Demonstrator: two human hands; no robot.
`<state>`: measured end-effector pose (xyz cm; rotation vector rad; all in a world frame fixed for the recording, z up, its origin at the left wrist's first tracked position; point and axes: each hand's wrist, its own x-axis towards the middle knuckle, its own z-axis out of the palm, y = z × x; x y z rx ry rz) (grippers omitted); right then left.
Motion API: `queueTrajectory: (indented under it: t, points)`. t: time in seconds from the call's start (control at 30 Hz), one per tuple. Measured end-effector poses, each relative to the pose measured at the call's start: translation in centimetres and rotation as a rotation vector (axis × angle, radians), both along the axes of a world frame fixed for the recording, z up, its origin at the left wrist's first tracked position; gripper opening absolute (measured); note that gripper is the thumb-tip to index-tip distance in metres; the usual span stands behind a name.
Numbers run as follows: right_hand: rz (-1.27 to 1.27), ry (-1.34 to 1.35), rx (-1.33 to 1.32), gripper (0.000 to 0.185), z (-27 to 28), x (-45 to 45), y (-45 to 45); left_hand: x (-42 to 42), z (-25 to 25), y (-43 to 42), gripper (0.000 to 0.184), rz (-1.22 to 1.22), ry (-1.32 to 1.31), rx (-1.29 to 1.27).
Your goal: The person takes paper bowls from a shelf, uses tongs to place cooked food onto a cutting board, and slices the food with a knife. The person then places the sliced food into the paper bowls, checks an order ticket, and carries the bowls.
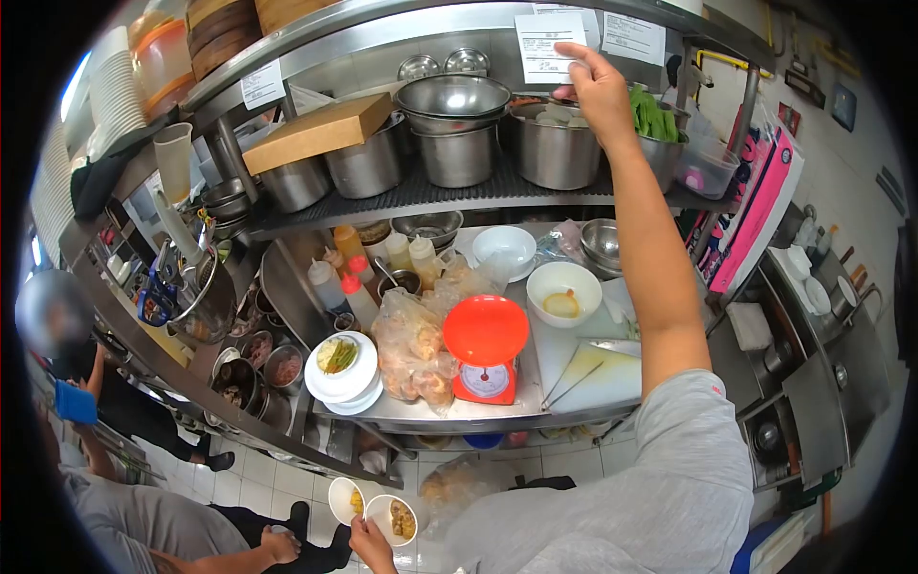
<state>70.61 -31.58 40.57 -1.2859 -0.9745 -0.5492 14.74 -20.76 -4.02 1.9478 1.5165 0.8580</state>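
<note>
My left hand (373,547) is low at the bottom of the view, gripping the rims of two white paper bowls. The left bowl (342,495) has a little yellow food in it; the right bowl (380,512) contains brownish-yellow chunks. Raised high, my right hand (604,100) has its index finger stretched out over a printed order slip (543,65) hanging from the shelf rail. Nothing shows in that hand. Whether the fingertip touches the paper, I cannot tell.
A red kitchen scale (486,330), bagged food (411,349), stacked white plates (330,387) and a cutting board (598,378) with a knife occupy the counter. Steel pots (559,153) line the shelf above. At left stand co-workers, one in a grey shirt (143,502) close by.
</note>
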Motion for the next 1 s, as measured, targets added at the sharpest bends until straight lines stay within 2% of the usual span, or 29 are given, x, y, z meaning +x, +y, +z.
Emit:
queueTrajectory:
  t: [0.33,0.43,0.5,0.53,0.6,0.63,0.73,1.0]
  points:
    - [-0.055,0.028,-0.043,0.031,1.8,0.5,-0.8,0.3,-0.4,-0.2,0.017,-0.007,0.003,0.026]
    - [0.036,0.056,-0.013,0.028,3.6,1.0,-1.2,0.8,-0.2,-0.3,0.017,-0.013,-0.012,0.080]
    - [0.236,0.168,-0.049,0.029,5.2,2.9,-1.8,0.8,-0.7,0.0,0.017,-0.018,-0.023,0.086]
    - [0.236,0.171,-0.050,0.029,5.9,2.2,-2.1,0.8,-0.7,0.1,0.017,-0.025,-0.035,0.092]
    - [0.308,0.242,0.018,0.016,7.0,1.0,-2.6,1.0,-0.3,-0.1,0.017,-0.029,-0.027,0.091]
    - [0.337,0.209,0.037,0.018,7.4,1.6,-2.8,1.1,-0.1,-0.1,0.017,-0.032,-0.024,0.092]
    - [0.326,0.283,0.008,0.019,8.4,0.9,-3.3,1.5,0.0,-0.3,0.016,-0.016,-0.042,0.068]
    - [0.275,0.262,-0.031,0.019,8.6,0.2,-3.8,1.2,-1.0,0.1,0.019,-0.038,-0.024,0.025]
